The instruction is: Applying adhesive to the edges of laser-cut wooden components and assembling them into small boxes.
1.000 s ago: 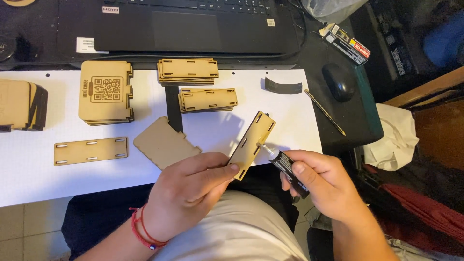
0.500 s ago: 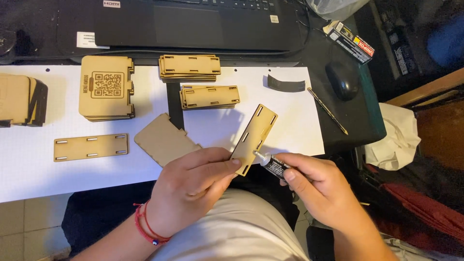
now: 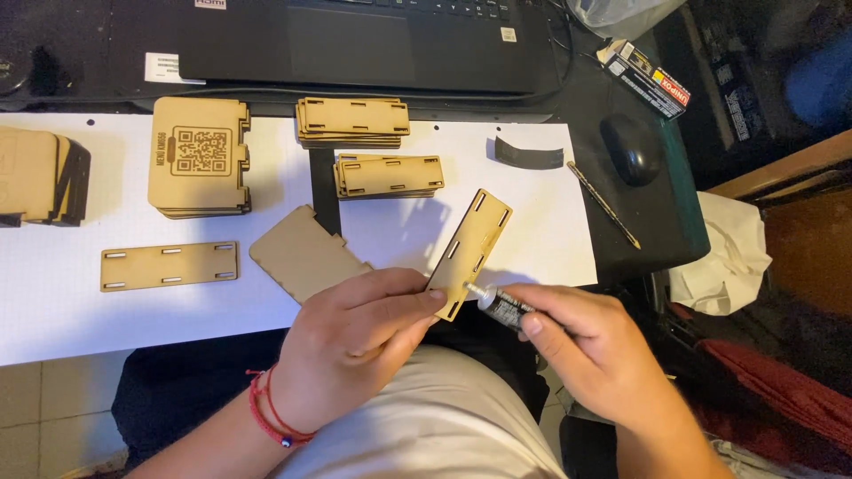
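One slotted wooden panel (image 3: 468, 251), near centre: my left hand (image 3: 355, 341) is pinching its lower end; my right hand (image 3: 581, 341) is gripping the glue tube (image 3: 501, 307), nozzle touching its edge. Gluing; steady bead needed.

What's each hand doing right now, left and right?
Left hand: closed on a slotted wooden panel, held by its lower end.
Right hand: closed on a small glue tube, nozzle at the panel's edge.

Both arms are bare, with no sleeves showing. Just behind the left hand (image 3: 355, 346), a thin red cord bracelet (image 3: 271, 419) of several strands circles the wrist, carrying one small dark blue bead. The right hand (image 3: 590, 350) wears no rings or bands.
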